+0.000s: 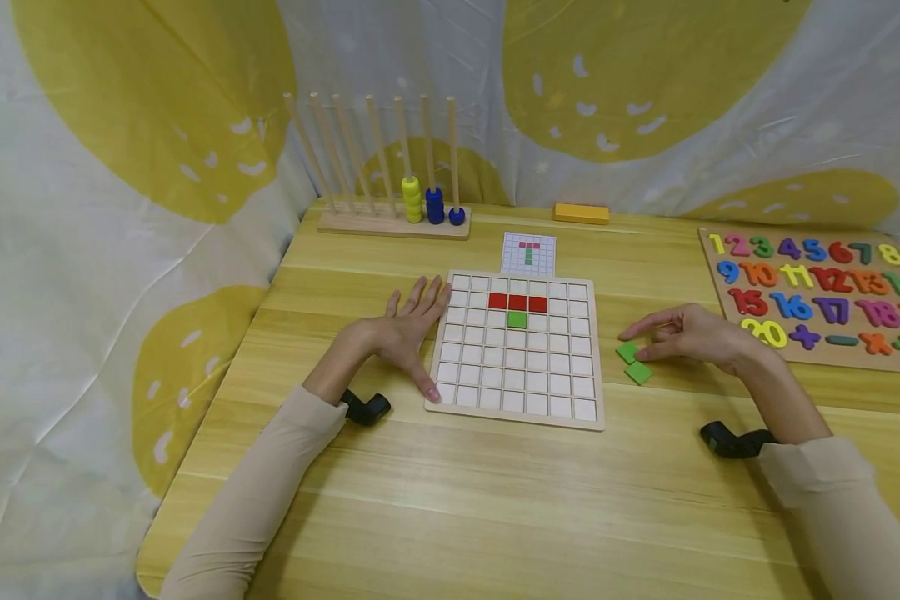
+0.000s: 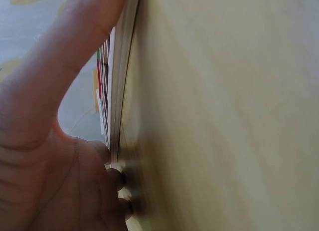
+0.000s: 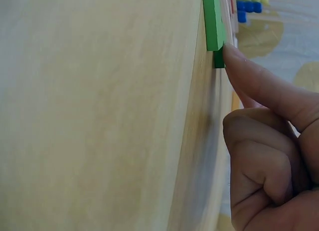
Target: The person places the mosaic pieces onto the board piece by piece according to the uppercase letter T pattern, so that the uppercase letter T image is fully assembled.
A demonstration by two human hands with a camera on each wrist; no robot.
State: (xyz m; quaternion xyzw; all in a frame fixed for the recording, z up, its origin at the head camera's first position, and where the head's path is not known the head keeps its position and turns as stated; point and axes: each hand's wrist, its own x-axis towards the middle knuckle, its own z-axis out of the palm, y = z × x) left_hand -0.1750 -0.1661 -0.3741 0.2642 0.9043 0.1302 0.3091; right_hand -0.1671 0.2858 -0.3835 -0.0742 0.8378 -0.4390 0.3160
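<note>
My left hand [image 1: 405, 333] lies spread along the left side of a wooden grid board [image 1: 521, 423], its thumb on the lower left corner and fingertips at the upper left edge. The left wrist view shows its thumb [image 2: 65, 56] against the board's edge. Three red tiles [image 1: 518, 302] sit in a row on the board, with one green tile [image 1: 517, 319] below the middle one. Right of the board, thumb and index finger of my right hand [image 1: 678, 337] pinch a loose green tile [image 1: 627, 352]. A second green tile [image 1: 638, 372] lies just in front of it.
A pattern card [image 1: 528, 254] showing a T shape lies behind the board. Farther back stand a bead rack [image 1: 393, 223] with yellow and blue beads and an orange block [image 1: 581, 214]. A number board [image 1: 817, 300] lies at the right. A patterned curtain [image 1: 420, 50] hangs behind the table.
</note>
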